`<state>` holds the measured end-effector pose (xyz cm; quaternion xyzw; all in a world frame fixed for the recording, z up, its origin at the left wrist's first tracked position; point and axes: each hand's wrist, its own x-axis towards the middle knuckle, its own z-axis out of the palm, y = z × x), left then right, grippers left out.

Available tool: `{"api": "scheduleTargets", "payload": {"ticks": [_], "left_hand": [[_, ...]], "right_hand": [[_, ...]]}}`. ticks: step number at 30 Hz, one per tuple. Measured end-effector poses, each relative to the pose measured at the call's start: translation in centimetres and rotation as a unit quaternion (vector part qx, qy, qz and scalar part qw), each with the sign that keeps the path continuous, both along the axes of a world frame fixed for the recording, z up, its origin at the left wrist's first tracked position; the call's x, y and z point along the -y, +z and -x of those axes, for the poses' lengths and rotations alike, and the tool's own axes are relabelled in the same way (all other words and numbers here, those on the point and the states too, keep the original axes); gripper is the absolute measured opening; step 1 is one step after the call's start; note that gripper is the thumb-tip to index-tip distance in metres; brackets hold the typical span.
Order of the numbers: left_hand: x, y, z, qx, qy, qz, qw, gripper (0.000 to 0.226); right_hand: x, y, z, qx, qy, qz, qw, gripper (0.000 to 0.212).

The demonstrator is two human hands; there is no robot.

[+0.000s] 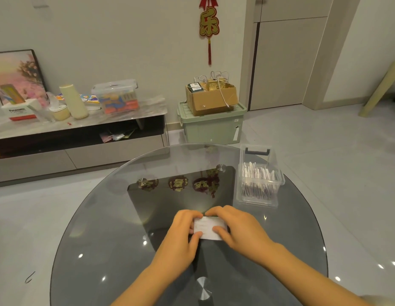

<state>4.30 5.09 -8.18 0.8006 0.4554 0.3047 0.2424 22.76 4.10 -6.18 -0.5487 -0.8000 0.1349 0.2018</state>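
Glass round table (103,228) here, smoky grey, with a shiny metal disc (203,290) under it at the near edge. Just past that, both arms come in from the near side and meet around the middle of the tabletop. The left hand (183,230) and the right hand (238,228) are both on one small white paper slip (208,227), which lies pretty much flat on the glass between them. Each hand has its fingers curled over the far edge and its thumb pressed on top, so both are pinching it, left hand on the left end, right hand on the right end. Can't read what's printed on it, too faint. Further back on the right side of the table sits a clear plastic box (257,203), well apart from the hands, packed with upright white packets (258,173). In the middle of the glass you can see reflections of red and gold ornaments (177,184). Off the table, on the floor by the far wall, there's a green storage bin (212,127) with an open cardboard box (210,99) on top. To the left of it runs a low TV console (81,127) carrying a clear lidded tub (117,97), a cream bottle (73,101) and a framed picture (17,74) leaning on the wall. Up on the wall hangs a red-gold ornament (209,25).
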Motion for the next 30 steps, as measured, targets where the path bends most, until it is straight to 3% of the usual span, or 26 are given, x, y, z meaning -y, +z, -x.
{"api": "scheduleTargets", "payload": {"ticks": [3, 6, 9, 14, 17, 21, 30], "left_hand": [[-0.4, -0.6, 0.0, 0.009, 0.014, 0.005, 1.000, 0.038], [-0.6, -1.1, 0.2, -0.042, -0.008, -0.013, 0.999, 0.015], [-1.1, -1.3, 0.5, -0.080, -0.047, -0.056, 0.994, 0.020], [-1.2, -0.4, 0.5, -0.096, -0.065, -0.060, 0.991, 0.018], [-1.0, 0.1, 0.3, -0.077, -0.048, -0.058, 0.994, 0.010], [-0.9, 2.2, -1.0, -0.011, 0.025, -0.072, 0.997, 0.009], [-3.2, 9.5, -6.6, -0.031, -0.054, -0.095, 0.994, 0.015]], "right_hand": [[-0.4, -0.3, 0.0, 0.013, -0.002, 0.002, 1.000, 0.026], [-0.4, -0.1, 0.0, 0.069, 0.014, -0.037, 0.997, 0.029], [-0.7, 0.4, -0.2, 0.125, 0.054, -0.029, 0.990, 0.041], [-0.1, 1.2, 0.5, 0.225, 0.041, -0.004, 0.973, 0.029], [0.6, 1.8, 1.3, 0.222, 0.001, -0.053, 0.974, 0.023], [1.1, 3.1, 0.7, 0.119, -0.032, -0.115, 0.986, 0.043], [1.9, 8.3, -3.7, 0.086, -0.138, -0.066, 0.984, 0.030]]}}
